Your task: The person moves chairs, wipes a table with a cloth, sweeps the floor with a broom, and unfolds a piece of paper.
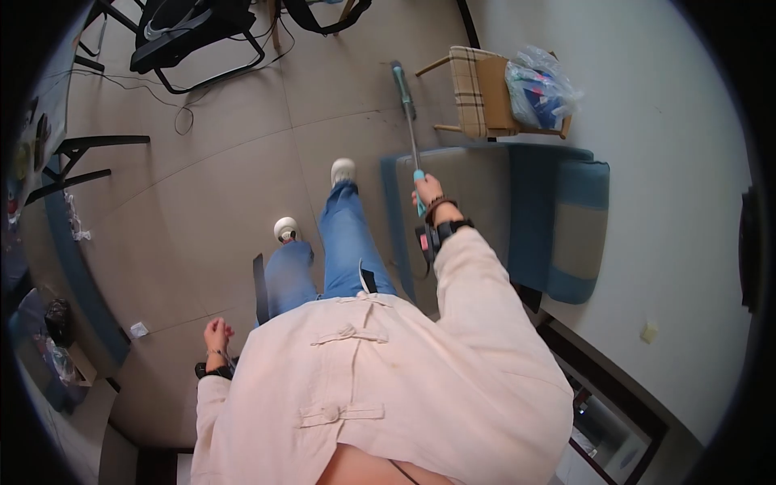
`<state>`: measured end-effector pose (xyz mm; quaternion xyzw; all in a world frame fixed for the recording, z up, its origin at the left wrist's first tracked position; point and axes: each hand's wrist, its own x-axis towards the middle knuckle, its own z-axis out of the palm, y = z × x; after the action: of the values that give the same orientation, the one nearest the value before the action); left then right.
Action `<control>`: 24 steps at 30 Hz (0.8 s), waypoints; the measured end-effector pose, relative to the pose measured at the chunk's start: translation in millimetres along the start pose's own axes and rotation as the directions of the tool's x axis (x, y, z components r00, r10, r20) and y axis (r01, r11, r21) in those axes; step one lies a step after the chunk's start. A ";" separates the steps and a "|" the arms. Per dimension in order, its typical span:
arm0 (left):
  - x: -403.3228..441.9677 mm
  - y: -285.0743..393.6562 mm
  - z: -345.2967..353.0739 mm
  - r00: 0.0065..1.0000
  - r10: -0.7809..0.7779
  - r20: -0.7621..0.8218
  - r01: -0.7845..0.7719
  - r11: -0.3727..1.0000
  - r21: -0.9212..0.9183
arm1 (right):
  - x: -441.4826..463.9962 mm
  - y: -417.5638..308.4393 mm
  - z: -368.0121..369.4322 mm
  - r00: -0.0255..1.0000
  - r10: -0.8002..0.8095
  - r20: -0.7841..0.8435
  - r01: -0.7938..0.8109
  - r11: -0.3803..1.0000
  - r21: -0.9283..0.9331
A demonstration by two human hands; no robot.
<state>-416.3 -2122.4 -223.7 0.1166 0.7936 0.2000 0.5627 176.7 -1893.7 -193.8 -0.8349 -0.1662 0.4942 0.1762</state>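
My right hand (428, 191) is wrapped round the teal handle end of a long stick tool (411, 129). A grey metal shaft runs forward from my fist to a green and grey head on the tiled floor, near the chair legs. My left hand (218, 333) hangs low beside my body, its fingers curled; whether anything is in them is too small to tell.
A blue and grey sofa (469, 194) stands close on my right, with a plaid chair (469, 89) bearing a cardboard box and plastic bag (540, 90) beyond it. Black chairs (194, 40) and loose cables (184, 113) are ahead left. White paper (139, 330) lies at left.
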 end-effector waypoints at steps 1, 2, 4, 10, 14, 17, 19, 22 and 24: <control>-8.5 -2.0 -1.4 0.999 -0.019 -0.027 0.019 1.000 -0.012 | 22.9 -21.1 1.5 1.000 0.008 -0.024 -0.009 0.999 -0.039; -16.0 -0.7 -1.2 0.997 -0.053 -0.057 0.052 0.998 -0.023 | 45.6 -42.4 1.2 0.999 0.012 -0.048 -0.016 0.997 -0.079; -28.3 8.3 7.0 0.982 -0.129 -0.137 0.122 0.991 -0.058 | 92.8 -89.1 -3.0 0.996 0.084 0.034 -0.070 0.947 -0.313; -26.8 43.4 76.8 0.939 -0.281 -0.199 0.257 0.957 -0.138 | 81.9 -76.1 6.3 0.981 -0.078 0.180 0.193 0.561 -0.805; -15.3 139.1 166.9 0.975 -0.201 -0.096 0.193 0.977 -0.089 | 40.6 -68.4 -43.0 0.853 -0.020 0.522 0.394 0.680 -0.618; -1.6 200.5 206.2 0.990 -0.138 -0.040 0.137 0.990 -0.031 | 44.8 -90.5 -89.0 0.819 -0.076 0.569 0.301 0.900 -0.314; 12.5 222.5 216.3 0.992 -0.122 -0.002 0.122 0.990 -0.068 | 33.6 -88.6 -118.8 0.829 -0.029 0.558 0.243 0.918 -0.312; 27.6 252.6 228.0 0.994 -0.093 -0.057 0.088 0.993 -0.081 | 21.2 -81.3 -149.0 0.843 -0.249 0.477 0.443 0.824 -0.353; 39.9 262.8 227.0 0.996 -0.084 -0.002 0.083 0.987 -0.141 | 36.5 -75.0 -143.9 0.749 -0.498 0.438 0.657 0.649 -0.385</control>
<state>-227.0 -1829.2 -204.6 0.0424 0.7838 0.2321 0.5744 312.8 -1829.7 -122.7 -0.6684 -0.5764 0.4651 0.0688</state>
